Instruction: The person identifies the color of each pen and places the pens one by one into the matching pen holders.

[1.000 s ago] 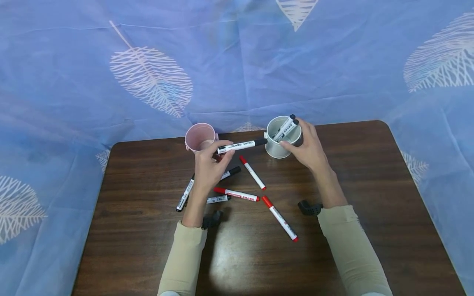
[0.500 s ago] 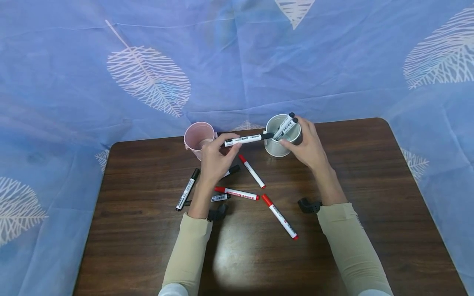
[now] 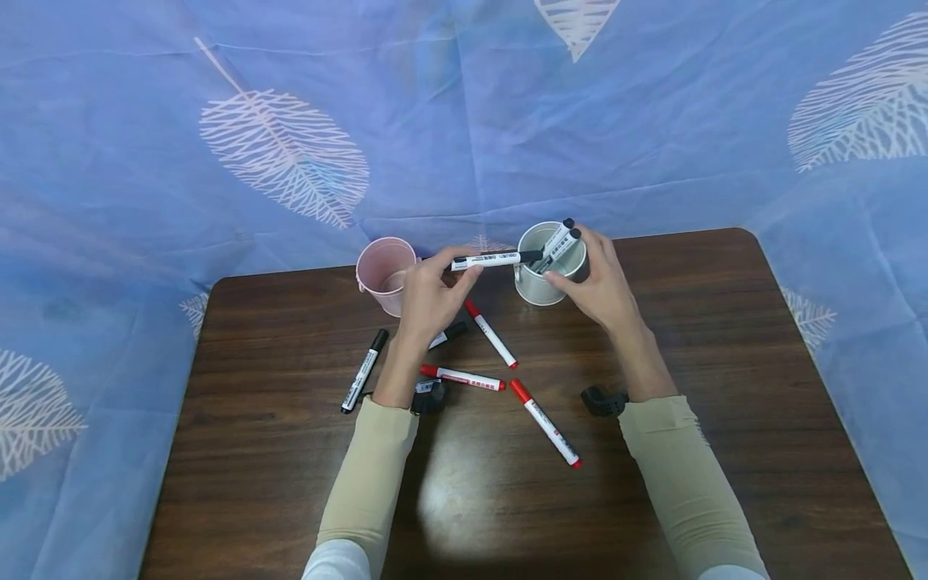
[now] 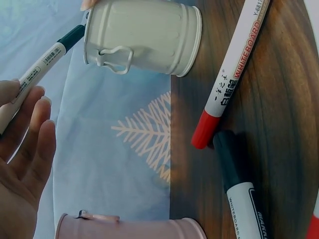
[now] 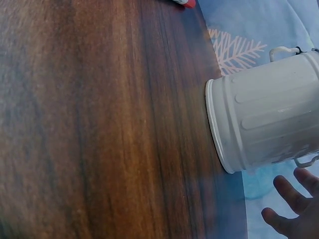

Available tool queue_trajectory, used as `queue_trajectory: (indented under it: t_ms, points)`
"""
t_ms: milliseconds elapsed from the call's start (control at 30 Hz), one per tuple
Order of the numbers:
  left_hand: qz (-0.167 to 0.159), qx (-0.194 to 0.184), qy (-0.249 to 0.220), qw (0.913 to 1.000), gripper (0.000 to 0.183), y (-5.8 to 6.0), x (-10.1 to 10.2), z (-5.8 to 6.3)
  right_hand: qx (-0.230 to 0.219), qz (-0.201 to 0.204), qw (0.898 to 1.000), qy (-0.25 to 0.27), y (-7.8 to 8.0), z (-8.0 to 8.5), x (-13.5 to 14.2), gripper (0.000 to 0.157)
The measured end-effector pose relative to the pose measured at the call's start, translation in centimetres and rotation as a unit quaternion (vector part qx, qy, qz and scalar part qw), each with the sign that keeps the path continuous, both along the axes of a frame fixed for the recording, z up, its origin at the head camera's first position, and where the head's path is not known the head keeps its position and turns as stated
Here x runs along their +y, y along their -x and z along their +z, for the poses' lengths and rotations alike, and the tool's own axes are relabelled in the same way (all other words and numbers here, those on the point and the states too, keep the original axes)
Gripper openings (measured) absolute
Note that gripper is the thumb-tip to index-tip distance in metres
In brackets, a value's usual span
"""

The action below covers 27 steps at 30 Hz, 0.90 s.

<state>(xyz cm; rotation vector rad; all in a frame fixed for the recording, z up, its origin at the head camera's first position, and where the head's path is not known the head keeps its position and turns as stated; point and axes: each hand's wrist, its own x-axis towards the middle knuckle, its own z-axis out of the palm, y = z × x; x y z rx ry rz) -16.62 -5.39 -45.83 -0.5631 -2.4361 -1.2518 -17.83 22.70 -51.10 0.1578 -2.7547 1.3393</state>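
My left hand (image 3: 429, 302) pinches a black-capped whiteboard marker (image 3: 484, 260) near its rear end, thumb below and fingers above. The marker lies nearly level, its cap overlapping the opening of the white bucket (image 3: 538, 291) in the head view. In the left wrist view, the cap of that marker (image 4: 40, 69) points at the bucket's rim. Two more black-ended markers (image 3: 562, 248) lean inside this bucket. My right hand (image 3: 607, 298) holds the bucket's right side, thumb at the front rim. Other right-hand fingers (image 5: 291, 196) spread beside the bucket in the right wrist view.
A pink bucket (image 3: 383, 274) stands at the table's back edge, left of the white one. Red markers (image 3: 496, 341) and black markers (image 3: 364, 372) lie scattered on the brown table (image 3: 254, 451), some partly hidden beneath my left arm. A blue leaf-print cloth (image 3: 435, 121) hangs behind.
My left hand has moved right and away from me with the marker, bringing its cap from beside the white bucket to over its opening. The right hand stays at the bucket.
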Motion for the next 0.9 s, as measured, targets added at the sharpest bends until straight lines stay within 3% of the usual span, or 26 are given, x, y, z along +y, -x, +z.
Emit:
queue_trajectory:
  t_ms: [900]
  points:
    - [-0.041,-0.024,0.026,0.9986,0.022,1.8,2.5,-0.3,0.008,0.005,1.000,0.004,-0.1,0.0,0.1,0.088]
